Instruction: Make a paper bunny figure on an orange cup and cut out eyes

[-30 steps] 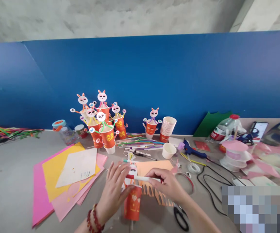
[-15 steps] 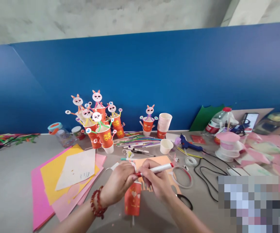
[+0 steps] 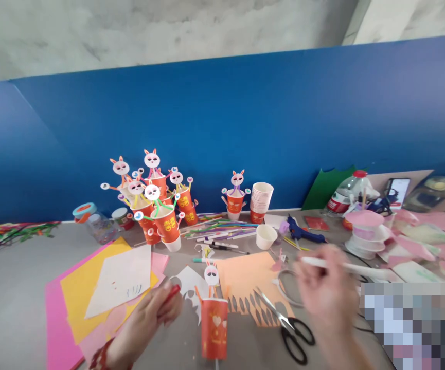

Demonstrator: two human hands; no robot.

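Note:
My left hand [image 3: 159, 308], closed, pinches a small red marker cap [image 3: 173, 293] over the table left of the paper cup. My right hand [image 3: 326, 288], smeared by motion, is wrapped round a white marker [image 3: 355, 267] to the right. Between them stands a red paper cup [image 3: 214, 329] with a white rabbit face [image 3: 212, 275] and orange pipe-cleaner arms at its rim; neither hand touches it. Scissors with black handles [image 3: 289, 329] lie part-open near my right hand, over the orange paper [image 3: 245, 277] with petal-shaped cut-outs.
Several finished rabbit cups [image 3: 166, 221] cluster at the back left, and another rabbit cup [image 3: 235, 203] stands by stacked cups [image 3: 261, 203]. A blue glue gun [image 3: 303, 231] lies behind my right hand. Coloured paper sheets [image 3: 66, 303] are spread at the left.
My hands have moved apart, the left leftward with the red cap, the right rightward with the marker. The cap is off the marker. The rabbit face and scissors show in full.

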